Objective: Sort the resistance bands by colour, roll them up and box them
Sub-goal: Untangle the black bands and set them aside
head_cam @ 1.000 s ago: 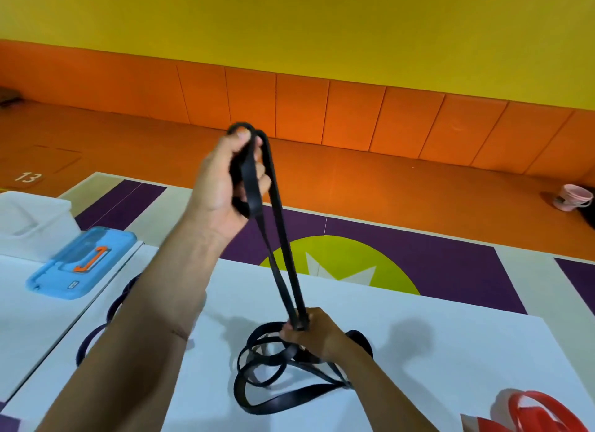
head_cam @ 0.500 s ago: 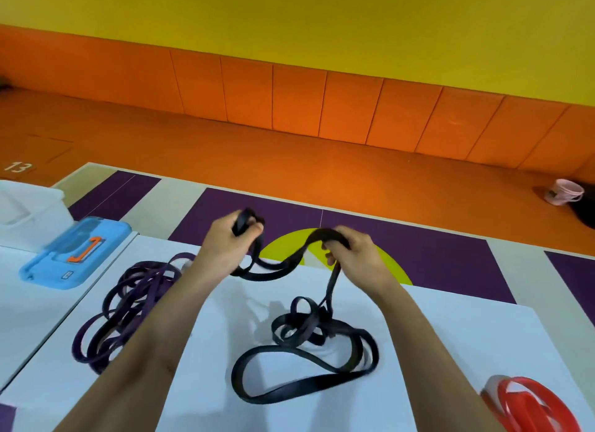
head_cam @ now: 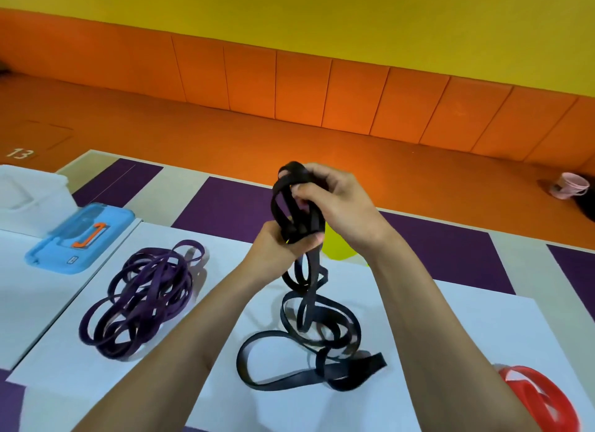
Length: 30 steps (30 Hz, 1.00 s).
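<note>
Both hands raised above the white table [head_cam: 483, 328], working the black resistance band [head_cam: 309, 328]. Left hand [head_cam: 273, 251] grips several gathered loops from below, thumb across them. Right hand [head_cam: 338, 203] curls over the top of the same bundle, fingers wrapped round the upper loop. Rest of the band hangs down to a loose coil on the table. Purple bands [head_cam: 141, 299] heaped to the left; red band [head_cam: 541, 396] at the right edge. Blue case [head_cam: 80, 238] and white box [head_cam: 29, 199] far left.

On the table [head_cam: 483, 335] a band heap [head_cam: 151, 283] lies left of the middle band [head_cam: 354, 365], a third band [head_cam: 541, 396] right.
</note>
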{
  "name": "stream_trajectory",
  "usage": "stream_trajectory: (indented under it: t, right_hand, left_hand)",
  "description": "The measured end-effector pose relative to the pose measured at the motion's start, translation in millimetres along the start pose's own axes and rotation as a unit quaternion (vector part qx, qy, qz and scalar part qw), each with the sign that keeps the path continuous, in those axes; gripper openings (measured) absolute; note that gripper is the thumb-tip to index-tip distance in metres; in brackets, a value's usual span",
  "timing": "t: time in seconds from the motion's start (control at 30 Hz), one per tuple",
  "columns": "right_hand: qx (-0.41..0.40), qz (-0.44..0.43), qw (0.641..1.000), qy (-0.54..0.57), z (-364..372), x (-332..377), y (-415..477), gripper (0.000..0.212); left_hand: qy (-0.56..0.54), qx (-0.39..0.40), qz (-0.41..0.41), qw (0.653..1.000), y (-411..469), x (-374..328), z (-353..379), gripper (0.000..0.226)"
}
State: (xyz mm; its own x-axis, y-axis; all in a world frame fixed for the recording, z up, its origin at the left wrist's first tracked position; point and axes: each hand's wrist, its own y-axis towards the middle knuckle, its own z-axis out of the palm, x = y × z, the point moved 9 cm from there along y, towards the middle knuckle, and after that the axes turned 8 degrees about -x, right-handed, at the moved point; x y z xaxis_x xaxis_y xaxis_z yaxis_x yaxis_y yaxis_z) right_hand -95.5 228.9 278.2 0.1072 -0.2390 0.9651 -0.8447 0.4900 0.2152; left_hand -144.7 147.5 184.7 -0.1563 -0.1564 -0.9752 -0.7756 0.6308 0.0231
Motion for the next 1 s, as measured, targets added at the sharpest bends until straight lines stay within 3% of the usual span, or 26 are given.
stream_trajectory:
  t: [0.1,0.17,0.3,0.4,0.53,0.63,0.8,0.87,0.93,1.0]
  right_hand:
    - [-0.046,0.014,0.997,-0.06,-20.7,-24.8,4.5,0.018]
    - [-0.053,0.078,0.994,-0.054,-34.3,-62.2,0.6,0.048]
    - [0.06,0.188,0.98,-0.031,-14.8,-142.3,-29.9,0.084]
    - [0.133,0.255,0.956,-0.06,14.3,-205.7,-58.5,0.082]
    - [0.067,0.333,0.929,-0.15,3.1,-295.9,-80.4,0.065]
    - [0.032,0.353,0.867,-0.35,-34.1,-339.1,-101.5,0.064]
    - [-0.012,0.432,0.782,-0.449,-78.1,-385.2,-156.5,0.1]
    - [-0.042,0.454,0.77,-0.446,-85.4,-402.6,-169.3,0.112]
    - [-0.059,0.458,0.768,-0.444,-88.9,-413.6,-170.5,0.111]
    - [0.006,0.437,0.777,-0.453,-77.5,-427.7,-164.1,0.1]
  left_hand:
    - [0.001,-0.037,-0.007,0.999,4.0,3.9,-8.6,0.017]
    - [-0.022,-0.087,-0.022,0.996,7.7,3.5,-25.5,0.016]
    - [-0.176,-0.114,-0.036,0.977,15.9,-20.6,-50.6,0.015]
    - [-0.195,-0.148,0.007,0.969,25.2,-47.5,-74.8,0.019]
    - [-0.071,-0.194,0.034,0.978,36.8,-47.4,-110.0,0.021]
    - [0.013,-0.199,-0.038,0.979,38.6,-3.8,-116.0,0.013]
    - [0.092,-0.183,-0.18,0.962,18.2,103.5,-119.9,0.016]
    - [0.13,-0.163,-0.214,0.954,1.2,133.9,-119.7,0.019]
    - [0.169,-0.156,-0.246,0.942,-15.7,157.2,-123.7,0.021]
    - [0.171,-0.152,-0.292,0.929,-30.7,182.8,-127.9,0.021]
